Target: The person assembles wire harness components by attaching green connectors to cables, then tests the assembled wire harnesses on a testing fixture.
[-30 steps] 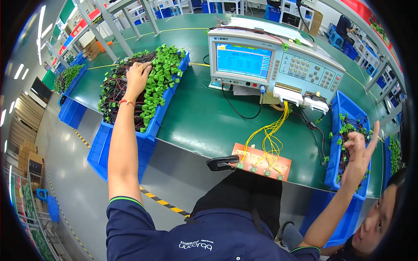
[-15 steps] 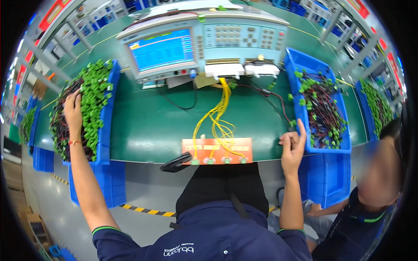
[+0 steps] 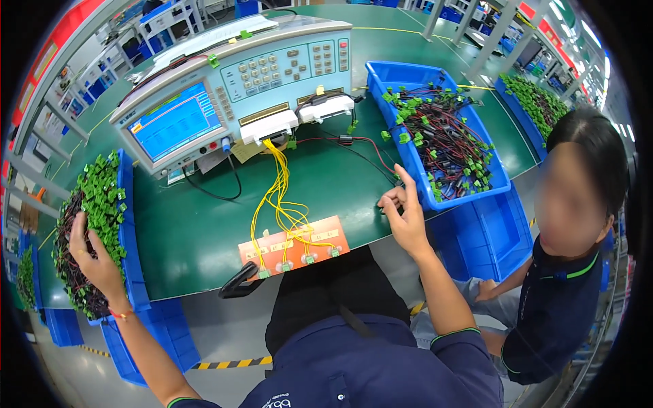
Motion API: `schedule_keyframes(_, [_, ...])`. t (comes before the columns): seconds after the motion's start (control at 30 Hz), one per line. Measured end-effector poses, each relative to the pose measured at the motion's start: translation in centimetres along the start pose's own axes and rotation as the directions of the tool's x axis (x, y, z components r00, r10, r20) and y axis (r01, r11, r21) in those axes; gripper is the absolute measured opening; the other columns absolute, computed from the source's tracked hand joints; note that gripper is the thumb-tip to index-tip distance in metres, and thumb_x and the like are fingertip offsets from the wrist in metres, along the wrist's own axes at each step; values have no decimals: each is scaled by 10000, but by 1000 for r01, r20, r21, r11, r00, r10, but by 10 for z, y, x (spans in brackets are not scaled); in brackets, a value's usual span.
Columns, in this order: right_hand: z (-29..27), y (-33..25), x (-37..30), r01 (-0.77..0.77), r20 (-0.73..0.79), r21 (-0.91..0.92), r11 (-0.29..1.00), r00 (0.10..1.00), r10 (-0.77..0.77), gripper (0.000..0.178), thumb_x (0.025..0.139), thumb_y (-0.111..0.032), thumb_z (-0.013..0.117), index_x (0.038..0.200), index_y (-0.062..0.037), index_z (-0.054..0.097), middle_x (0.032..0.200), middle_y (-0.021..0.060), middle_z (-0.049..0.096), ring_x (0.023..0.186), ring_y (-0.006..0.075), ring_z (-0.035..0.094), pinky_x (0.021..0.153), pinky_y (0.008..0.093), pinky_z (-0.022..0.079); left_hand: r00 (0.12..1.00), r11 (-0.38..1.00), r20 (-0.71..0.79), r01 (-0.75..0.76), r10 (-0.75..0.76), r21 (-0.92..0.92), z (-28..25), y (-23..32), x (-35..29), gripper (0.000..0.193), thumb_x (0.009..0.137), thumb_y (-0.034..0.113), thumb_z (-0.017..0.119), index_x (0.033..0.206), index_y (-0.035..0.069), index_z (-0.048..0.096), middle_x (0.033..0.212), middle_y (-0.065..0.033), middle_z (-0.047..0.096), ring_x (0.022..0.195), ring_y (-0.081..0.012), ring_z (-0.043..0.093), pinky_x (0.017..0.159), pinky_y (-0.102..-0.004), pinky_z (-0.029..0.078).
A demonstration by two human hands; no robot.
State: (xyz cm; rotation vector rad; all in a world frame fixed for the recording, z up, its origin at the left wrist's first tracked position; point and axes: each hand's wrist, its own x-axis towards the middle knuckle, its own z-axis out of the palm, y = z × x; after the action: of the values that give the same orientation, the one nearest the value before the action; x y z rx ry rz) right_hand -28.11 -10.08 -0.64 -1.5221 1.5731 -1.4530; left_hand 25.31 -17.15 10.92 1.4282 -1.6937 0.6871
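Observation:
My left hand (image 3: 96,262) lies over the left blue bin (image 3: 127,224), fingers stretched and apart. Heaped inside are red-and-black wire harnesses with green connectors (image 3: 102,194); no harness shows in its grasp. Beside the near left corner of the right blue bin (image 3: 425,187), my right hand (image 3: 408,221) has its index finger raised and the others curled. Something small and dark shows at its thumb, too small to name. Between the hands, an orange test board (image 3: 292,246) sits at the table's front edge, with yellow wires (image 3: 277,183) running to green connectors on it.
A bench tester (image 3: 238,88) with a lit screen stands at the back, white connector blocks (image 3: 269,127) plugged into its front. A black handle-like object (image 3: 238,281) juts past the table edge. Another person (image 3: 554,319) sits close at the right. Lower blue bins (image 3: 486,234) stand below the table.
The whole view has swung to the right. My left hand has drawn nearer over its bin, and its fingers have spread. My right hand stays beside the right bin in a similar pose.

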Motion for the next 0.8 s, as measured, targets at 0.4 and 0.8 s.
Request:
schedule_keyframes(0.4, [-6,-76,65,166,220,-212,963,968,-118,792,881,-67,593,1528,-75,135,761,123,626,659,255,630,648,375,492,723,995,685,96,-85,23,101,54,-96,576,1015,307,459,1481,3,308,1553,-165,290,1437,-320,267,1172,-444,196])
schedule_keyframes(0.8, [-51,-169,247,513,-358,-320,797,713,-603,684,855,-75,593,1461,-38,279,729,101,612,670,198,608,646,340,493,662,960,697,161,-276,228,158,36,-68,591,1043,420,324,1516,68,270,1587,-87,251,1470,-252,207,1185,-446,168])
